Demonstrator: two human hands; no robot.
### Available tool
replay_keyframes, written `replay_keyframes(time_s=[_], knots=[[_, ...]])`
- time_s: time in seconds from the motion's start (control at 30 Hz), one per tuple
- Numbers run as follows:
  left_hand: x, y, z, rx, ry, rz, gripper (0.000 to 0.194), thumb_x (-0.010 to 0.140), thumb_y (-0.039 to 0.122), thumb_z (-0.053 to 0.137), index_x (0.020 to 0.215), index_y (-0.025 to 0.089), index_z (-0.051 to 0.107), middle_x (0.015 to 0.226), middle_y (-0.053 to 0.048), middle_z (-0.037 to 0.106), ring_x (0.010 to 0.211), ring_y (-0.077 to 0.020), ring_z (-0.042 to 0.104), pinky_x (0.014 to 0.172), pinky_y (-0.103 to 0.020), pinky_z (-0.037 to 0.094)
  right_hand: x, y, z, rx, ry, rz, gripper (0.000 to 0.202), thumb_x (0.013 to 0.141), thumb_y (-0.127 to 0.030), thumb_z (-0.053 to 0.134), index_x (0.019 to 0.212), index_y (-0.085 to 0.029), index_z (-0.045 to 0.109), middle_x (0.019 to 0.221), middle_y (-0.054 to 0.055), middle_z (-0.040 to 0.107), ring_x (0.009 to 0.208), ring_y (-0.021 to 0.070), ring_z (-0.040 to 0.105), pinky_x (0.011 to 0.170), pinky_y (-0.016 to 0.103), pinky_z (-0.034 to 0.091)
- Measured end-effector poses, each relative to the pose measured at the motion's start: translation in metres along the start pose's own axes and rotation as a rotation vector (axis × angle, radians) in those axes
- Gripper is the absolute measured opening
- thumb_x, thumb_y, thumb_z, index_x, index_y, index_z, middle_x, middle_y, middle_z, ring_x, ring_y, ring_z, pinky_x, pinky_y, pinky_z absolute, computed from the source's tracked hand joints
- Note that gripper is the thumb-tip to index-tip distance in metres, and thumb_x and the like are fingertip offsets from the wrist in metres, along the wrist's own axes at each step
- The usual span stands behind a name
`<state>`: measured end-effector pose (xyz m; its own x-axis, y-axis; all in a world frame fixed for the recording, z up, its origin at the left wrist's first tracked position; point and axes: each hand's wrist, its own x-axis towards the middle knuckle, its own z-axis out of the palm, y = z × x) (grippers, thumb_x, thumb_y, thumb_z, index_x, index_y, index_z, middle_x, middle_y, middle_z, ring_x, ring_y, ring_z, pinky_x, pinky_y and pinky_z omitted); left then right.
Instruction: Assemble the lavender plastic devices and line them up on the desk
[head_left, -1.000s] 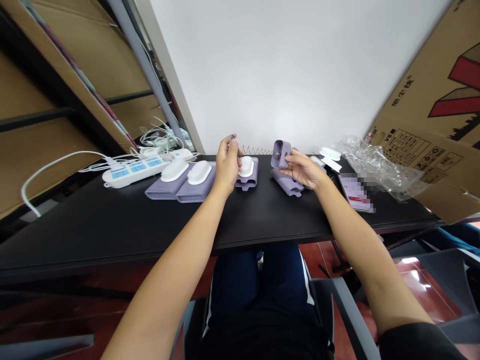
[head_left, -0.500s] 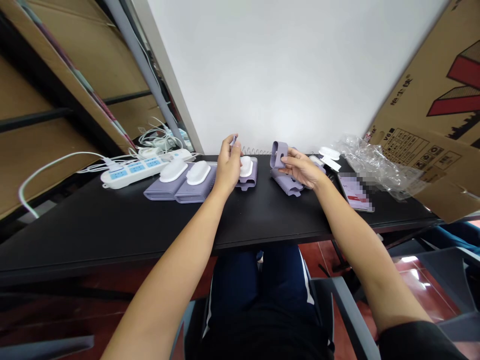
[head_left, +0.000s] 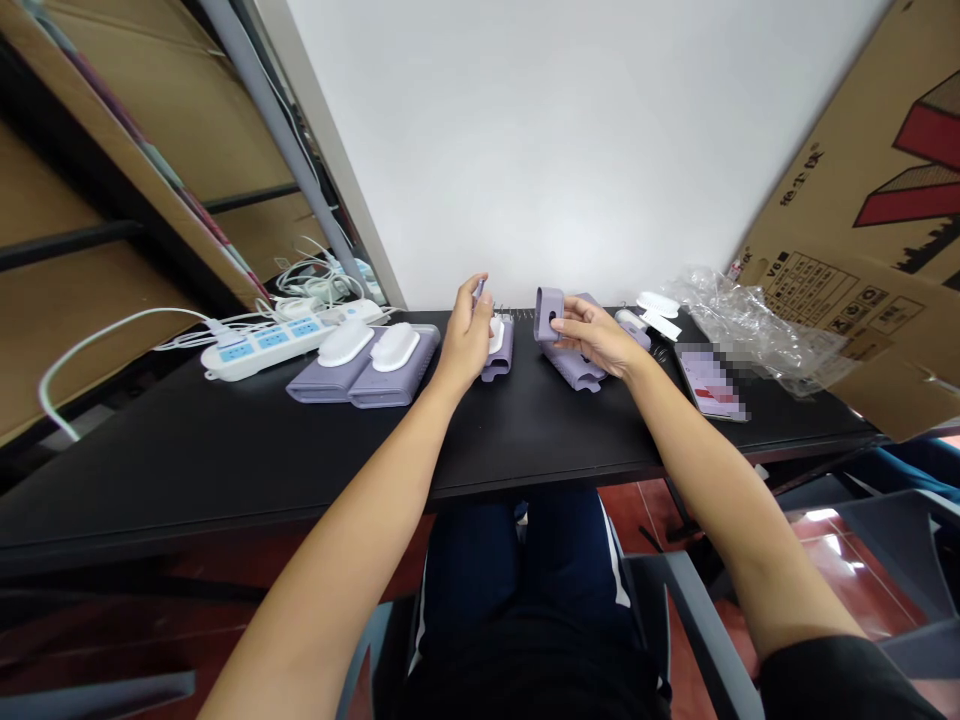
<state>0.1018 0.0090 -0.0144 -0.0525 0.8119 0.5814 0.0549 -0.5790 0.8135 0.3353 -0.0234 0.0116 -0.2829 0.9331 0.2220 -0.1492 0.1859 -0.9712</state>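
Observation:
My left hand is closed in a pinch on a small purple piece, mostly hidden by the fingers. My right hand grips a hollow purple sleeve with a dark oval hole in its side, held upright above the table. A thin coiled wire shows between the hands; whether it joins the two pieces I cannot tell. Below the right hand lies another purple sleeve-like case. Beside the left hand sits a purple case with a white oval part on it, partly covered by the fingers.
Two purple cases with white oval tops lie left on the black table, by a white power strip. To the right are a phone, a white brush-like oval, clear plastic wrap and a cardboard box.
My right hand has moved slightly left with the sleeve. My left hand has shifted a little right, covering more of the case behind it, so the hands are closer together.

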Motion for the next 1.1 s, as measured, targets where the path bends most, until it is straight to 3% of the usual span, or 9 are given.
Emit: replay_keyframes(time_s=[0.23, 0.37, 0.53, 0.67, 0.8, 0.97, 1.1], knots=[[0.001, 0.004, -0.001, -0.053, 0.072, 0.013, 0.063, 0.098, 0.075, 0.056, 0.143, 0.032, 0.06, 0.092, -0.002, 0.057, 0.072, -0.0142, 0.055, 0.07, -0.025, 0.047, -0.002, -0.004, 0.005, -0.016, 0.008, 0.015, 0.049, 0.078, -0.037, 0.092, 0.12, -0.025, 0.07, 0.116, 0.004, 0.076, 0.102, 0.0181, 0.072, 0.086, 0.031, 0.064], [0.001, 0.005, 0.001, -0.042, -0.009, 0.004, 0.063, 0.098, 0.075, 0.057, 0.143, 0.031, 0.06, 0.093, -0.002, 0.057, 0.07, -0.0131, 0.052, 0.07, -0.025, 0.048, -0.004, -0.005, 0.013, -0.018, -0.019, -0.001, 0.051, 0.077, -0.04, 0.093, 0.121, -0.026, 0.07, 0.119, 0.003, 0.077, 0.104, 0.0172, 0.072, 0.084, 0.028, 0.062], [0.005, 0.004, -0.001, -0.063, 0.125, 0.01, 0.063, 0.098, 0.077, 0.053, 0.14, 0.031, 0.06, 0.093, -0.002, 0.057, 0.067, -0.012, 0.051, 0.065, -0.024, 0.048, -0.005, -0.006, 0.019, -0.016, 0.016, -0.018, 0.052, 0.077, -0.04, 0.092, 0.121, -0.025, 0.069, 0.12, 0.004, 0.077, 0.106, 0.0183, 0.072, 0.084, 0.029, 0.062], [0.006, 0.004, -0.001, -0.067, 0.094, -0.002, 0.064, 0.097, 0.079, 0.054, 0.139, 0.031, 0.06, 0.09, -0.001, 0.055, 0.067, -0.0122, 0.052, 0.066, -0.024, 0.048, -0.003, -0.003, 0.019, -0.022, 0.03, -0.007, 0.05, 0.075, -0.037, 0.093, 0.117, -0.025, 0.068, 0.115, 0.004, 0.077, 0.101, 0.0175, 0.072, 0.08, 0.027, 0.062], [0.007, 0.005, -0.003, -0.081, 0.144, -0.008, 0.062, 0.096, 0.077, 0.058, 0.136, 0.03, 0.06, 0.091, -0.001, 0.056, 0.064, -0.0108, 0.05, 0.064, -0.024, 0.046, -0.003, -0.002, 0.018, 0.019, 0.072, -0.025, 0.05, 0.077, -0.039, 0.092, 0.118, -0.026, 0.066, 0.119, 0.003, 0.077, 0.104, 0.0175, 0.073, 0.081, 0.027, 0.063], [0.007, 0.006, -0.001, -0.084, 0.109, -0.037, 0.057, 0.097, 0.072, 0.062, 0.136, 0.029, 0.061, 0.089, -0.001, 0.059, 0.064, -0.0113, 0.052, 0.06, -0.023, 0.043, -0.003, -0.001, 0.019, -0.004, 0.065, 0.003, 0.056, 0.077, -0.044, 0.092, 0.124, -0.031, 0.065, 0.117, 0.002, 0.077, 0.102, 0.0184, 0.073, 0.073, 0.026, 0.062], [0.009, 0.004, -0.002, -0.042, 0.114, -0.082, 0.052, 0.101, 0.068, 0.057, 0.131, 0.027, 0.066, 0.091, -0.004, 0.065, 0.068, -0.0141, 0.056, 0.058, -0.024, 0.044, -0.004, -0.005, 0.016, 0.002, 0.151, -0.022, 0.057, 0.075, -0.046, 0.092, 0.122, -0.03, 0.064, 0.115, 0.001, 0.076, 0.097, 0.0175, 0.072, 0.066, 0.024, 0.059]])
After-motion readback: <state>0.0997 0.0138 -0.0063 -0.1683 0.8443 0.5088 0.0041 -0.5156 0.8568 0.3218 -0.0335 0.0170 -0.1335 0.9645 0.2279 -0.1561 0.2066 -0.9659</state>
